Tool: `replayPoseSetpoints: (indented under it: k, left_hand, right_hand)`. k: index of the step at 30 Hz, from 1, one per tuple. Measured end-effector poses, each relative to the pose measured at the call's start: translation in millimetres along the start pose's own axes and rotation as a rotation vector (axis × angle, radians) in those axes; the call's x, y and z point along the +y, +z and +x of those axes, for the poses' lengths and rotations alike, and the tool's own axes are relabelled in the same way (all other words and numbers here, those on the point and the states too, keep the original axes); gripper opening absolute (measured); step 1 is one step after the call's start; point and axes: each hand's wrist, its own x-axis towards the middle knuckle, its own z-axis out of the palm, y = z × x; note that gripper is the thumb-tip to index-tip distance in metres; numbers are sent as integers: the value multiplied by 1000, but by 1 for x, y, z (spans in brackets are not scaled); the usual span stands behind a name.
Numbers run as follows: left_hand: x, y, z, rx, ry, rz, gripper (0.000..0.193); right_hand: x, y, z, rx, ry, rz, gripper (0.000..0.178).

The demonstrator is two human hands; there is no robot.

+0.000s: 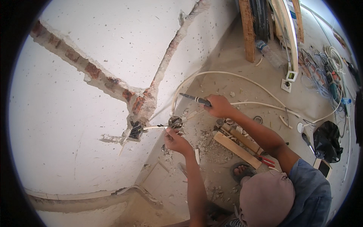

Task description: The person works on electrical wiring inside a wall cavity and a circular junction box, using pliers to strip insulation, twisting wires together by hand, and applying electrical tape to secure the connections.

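My left hand (pixel 176 141) is closed, pinching a thin cable (pixel 152 127) with a dark patch along it. That cable comes out of a recessed wall box (pixel 135 131) holding dark wires. Just past my left fingertips is a small round metallic piece (pixel 175 122), its exact kind unclear. My right hand (pixel 219 106) is wrapped round the dark handle of what looks like a utility knife (pixel 194 98). Its blade points left toward the wall, apart from the cable. A cream hose-like cable (pixel 223 72) arcs over the floor beyond my hands and drops beside the metallic piece.
Chiselled channels (pixel 89 70) meet above the wall box. Rubble (pixel 204 142), wooden pieces (pixel 237 149) and a red-handled tool (pixel 267 162) lie near my sandalled foot (pixel 242 170). Farther right are a black bag (pixel 327 142), a screwdriver (pixel 307 143), coiled cables (pixel 332 58) and a plastic bottle (pixel 270 53).
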Motion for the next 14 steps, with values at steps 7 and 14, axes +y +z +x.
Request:
replayPoseSetpoints:
  k: [7,14]
  left_hand:
    - [23,17,-43,-351,475,279,14]
    - [-12,47,27,-458,397,831,52]
  right_hand:
    - [9,-23,-17,-276,158,869,21]
    - [8,-36,-35,-256,257,766,24]
